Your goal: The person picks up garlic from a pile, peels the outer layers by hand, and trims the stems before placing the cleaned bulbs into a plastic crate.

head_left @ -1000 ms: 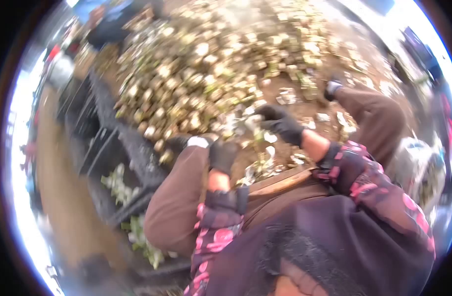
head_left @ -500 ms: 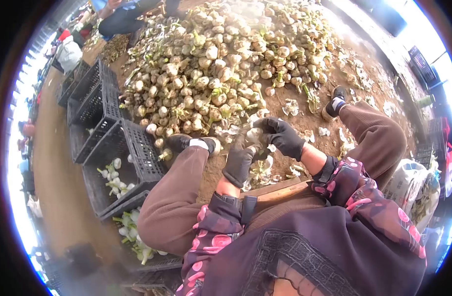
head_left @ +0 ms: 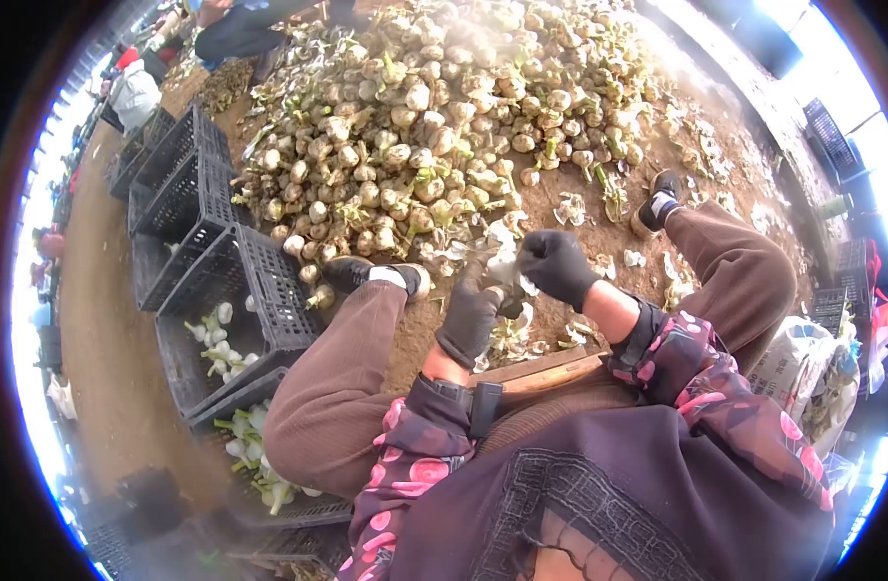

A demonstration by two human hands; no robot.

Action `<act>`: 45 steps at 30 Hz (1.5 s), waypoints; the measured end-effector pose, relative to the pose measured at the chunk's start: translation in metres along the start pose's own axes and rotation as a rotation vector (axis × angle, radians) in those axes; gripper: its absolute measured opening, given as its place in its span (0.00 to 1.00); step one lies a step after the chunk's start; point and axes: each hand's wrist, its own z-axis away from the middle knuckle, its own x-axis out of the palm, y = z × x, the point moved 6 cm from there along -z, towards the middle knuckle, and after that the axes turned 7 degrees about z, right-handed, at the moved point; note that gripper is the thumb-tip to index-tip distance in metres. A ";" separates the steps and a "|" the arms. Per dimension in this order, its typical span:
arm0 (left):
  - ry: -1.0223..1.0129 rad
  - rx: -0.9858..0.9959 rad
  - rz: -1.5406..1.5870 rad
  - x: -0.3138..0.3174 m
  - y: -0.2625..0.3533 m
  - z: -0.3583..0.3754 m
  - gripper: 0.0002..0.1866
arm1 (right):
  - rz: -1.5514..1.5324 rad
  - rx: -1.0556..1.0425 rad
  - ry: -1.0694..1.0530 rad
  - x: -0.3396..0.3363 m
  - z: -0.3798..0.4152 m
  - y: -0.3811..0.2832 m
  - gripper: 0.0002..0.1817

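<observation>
In front of my knees, my left hand (head_left: 471, 315) in a dark grey glove is closed around a pale garlic bulb (head_left: 503, 267). My right hand (head_left: 557, 268), gloved the same way, sits just right of the bulb with its fingers curled in. A bit of white shows below those fingers, but what they pinch is hidden. Loose white garlic skins (head_left: 515, 334) lie on the soil beneath both hands. Beyond them rises a large heap of garlic bulbs (head_left: 405, 145), some with green stems.
Black plastic crates (head_left: 284, 300) stand in a row at my left, with peeled garlic (head_left: 221, 344) in one and more garlic (head_left: 260, 455) nearer me. A wooden board (head_left: 541, 376) lies across before my lap. A white sack (head_left: 797, 373) stands at right; another person (head_left: 241, 34) sits far left.
My right hand's fingers have curled from stretched over the bulb into a closed grip, slightly right of it. The left hand keeps hold of the bulb. The view has shifted slightly.
</observation>
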 end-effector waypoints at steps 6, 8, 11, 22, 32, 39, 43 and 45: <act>-0.159 -0.094 0.365 0.031 0.020 0.012 0.27 | -0.023 0.085 0.136 0.004 -0.014 0.044 0.10; -0.184 -0.097 0.407 0.029 0.015 0.013 0.29 | 0.157 0.075 0.072 0.022 -0.022 0.078 0.11; -0.109 -0.006 0.203 0.025 0.021 0.013 0.29 | 0.456 0.155 -0.046 0.019 -0.020 0.089 0.16; 0.044 0.091 -0.110 0.009 0.013 0.011 0.26 | -0.340 0.331 0.002 0.041 -0.026 0.045 0.12; 0.827 0.904 0.777 -0.151 0.116 0.066 0.17 | 0.031 0.089 -0.259 0.091 -0.042 0.060 0.18; 0.777 0.447 0.522 -0.093 0.064 0.019 0.24 | 0.319 -0.247 -0.332 0.153 -0.064 0.047 0.19; 0.758 0.521 0.519 -0.089 0.075 0.017 0.18 | 0.603 -0.648 -0.371 0.193 -0.061 0.009 0.34; 0.808 0.463 0.504 -0.098 0.067 0.020 0.17 | 0.662 -0.620 -0.305 0.197 -0.067 0.018 0.29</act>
